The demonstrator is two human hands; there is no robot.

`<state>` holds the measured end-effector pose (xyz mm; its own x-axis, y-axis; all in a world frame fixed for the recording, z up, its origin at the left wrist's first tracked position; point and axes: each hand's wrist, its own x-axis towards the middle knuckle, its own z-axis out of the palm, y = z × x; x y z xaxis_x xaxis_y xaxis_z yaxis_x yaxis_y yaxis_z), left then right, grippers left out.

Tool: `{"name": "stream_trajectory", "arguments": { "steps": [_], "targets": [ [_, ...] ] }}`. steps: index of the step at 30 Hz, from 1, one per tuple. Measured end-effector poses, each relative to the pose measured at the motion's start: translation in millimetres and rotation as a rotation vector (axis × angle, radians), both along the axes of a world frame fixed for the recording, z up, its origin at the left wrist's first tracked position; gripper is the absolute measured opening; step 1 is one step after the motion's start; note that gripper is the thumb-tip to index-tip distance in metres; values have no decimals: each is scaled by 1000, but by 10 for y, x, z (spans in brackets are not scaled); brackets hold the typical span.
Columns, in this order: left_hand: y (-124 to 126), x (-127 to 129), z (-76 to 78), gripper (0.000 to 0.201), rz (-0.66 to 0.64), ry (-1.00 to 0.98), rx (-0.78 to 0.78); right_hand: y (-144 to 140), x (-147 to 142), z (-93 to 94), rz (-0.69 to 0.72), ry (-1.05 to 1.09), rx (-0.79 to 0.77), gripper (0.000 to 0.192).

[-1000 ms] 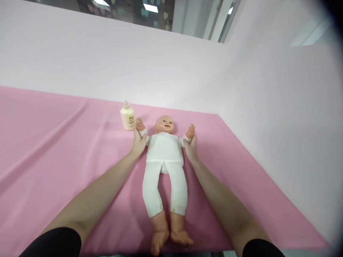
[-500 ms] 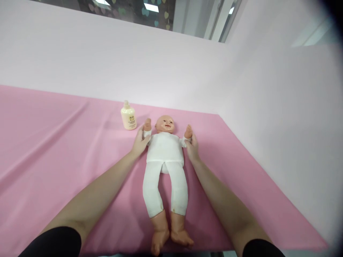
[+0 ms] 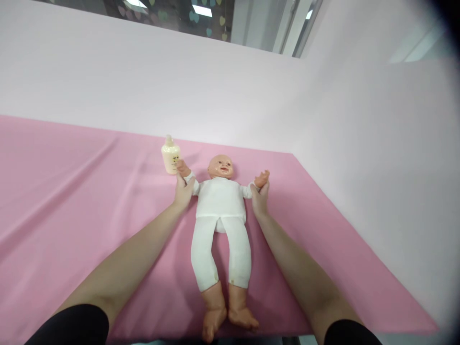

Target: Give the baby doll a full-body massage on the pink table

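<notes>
A baby doll [image 3: 221, 206] in a white top and white leggings lies on its back on the pink cloth [image 3: 72, 201], head away from me. My left hand [image 3: 184, 190] grips the doll's arm on the left side, near its wrist. My right hand [image 3: 259, 197] holds the doll's other arm. Both doll arms are spread outward. A small cream bottle [image 3: 170, 155] stands upright just behind the doll's left-side hand, which looks close to it or touching it.
A pale pink wall [image 3: 215, 91] rises behind the cloth and along the right side. The cloth's near edge runs along the bottom of the view, by the doll's bare feet [image 3: 226, 316]. Windows show above the wall.
Half a second ago the doll's arms pointed up beside its head; now both of my hands have moved them outward, spread to the sides. The bottle has not moved.
</notes>
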<state>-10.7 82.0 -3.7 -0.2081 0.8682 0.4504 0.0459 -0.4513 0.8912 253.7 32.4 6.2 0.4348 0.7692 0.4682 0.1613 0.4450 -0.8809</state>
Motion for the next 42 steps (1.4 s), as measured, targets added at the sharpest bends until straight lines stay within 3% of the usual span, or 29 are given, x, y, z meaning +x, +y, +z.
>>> {"name": "stream_trajectory", "arguments": {
  "steps": [4, 8, 11, 15, 17, 19, 22, 27, 33, 37, 42],
  "targets": [
    [95, -78, -10, 36, 133, -299, -148, 66, 105, -49, -163, 229, -92, 74],
    [97, -96, -6, 36, 144, -303, -196, 62, 106, -61, -154, 191, -77, 71],
    [26, -40, 6, 41, 1, -64, -132, 28, 31, -48, -7, 23, -75, 64],
    [-97, 56, 52, 48, -175, 443, 76, -21, -65, -43, 231, -301, -129, 51],
    [-141, 80, 81, 47, -189, 620, 139, -36, -87, -40, 260, -382, -116, 52],
    [-163, 86, 102, 46, -175, 660, 154, -44, -94, -33, 245, -367, -120, 56],
    [-150, 73, 99, 45, -148, 540, 129, -41, -87, -21, 205, -270, -87, 65],
    [-32, 18, 13, 46, -10, 154, 28, 16, 1, -37, 18, -36, -26, 79],
    [106, -110, -46, 33, 117, -163, -119, 67, 129, -63, -170, 130, -97, 70],
    [138, -105, -75, 31, 54, -189, -116, 35, 73, -25, -56, 22, -54, 63],
    [75, -16, -112, 47, -171, 90, -170, -35, -46, -22, 162, -228, -212, 55]
  ]
}}
